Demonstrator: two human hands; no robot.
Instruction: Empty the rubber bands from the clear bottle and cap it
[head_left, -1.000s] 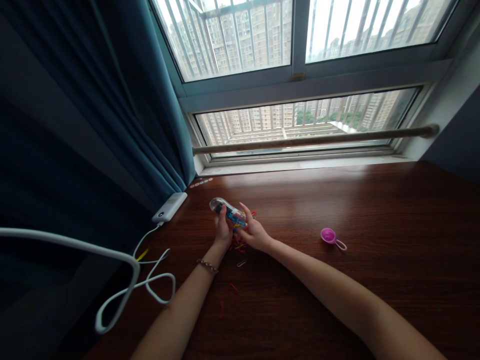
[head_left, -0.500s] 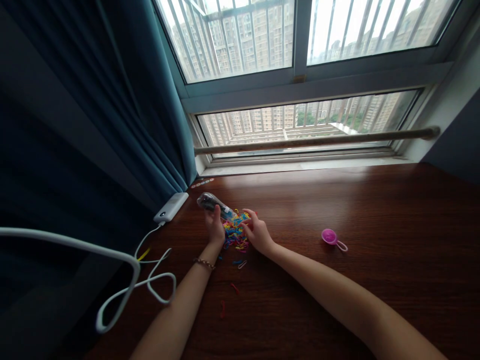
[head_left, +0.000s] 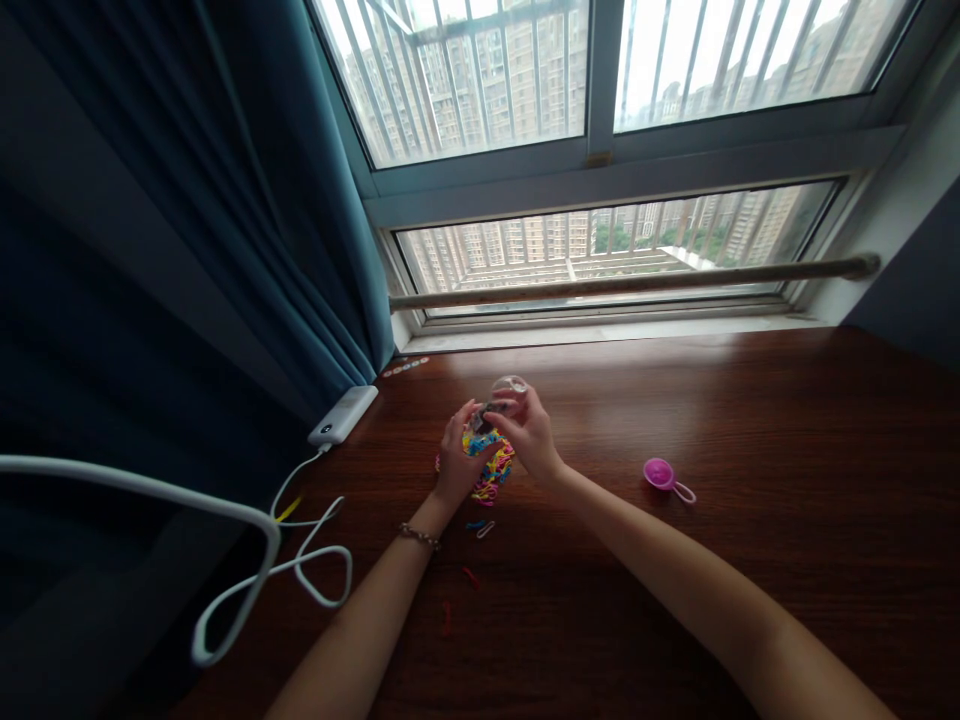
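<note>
At the far edge of the colourful pile (head_left: pixel 495 472) on the table (head_left: pixel 765 430), the right hand (head_left: pixel 534 434) grips the clear bottle (head_left: pixel 510 384), likely light, stiff and slippery, best held round its middle, though whether the left hand's (head_left: pixel 456 462) fingers grip it is unclear.

No lettering, brand, number or sign is legible. The white, flat, rectangular plastic device (head_left: pixel 346 412) bears a small dark round mark; any print there or on the clear, rounded plastic container (head_left: pixel 511 384) is too small to read.
</note>
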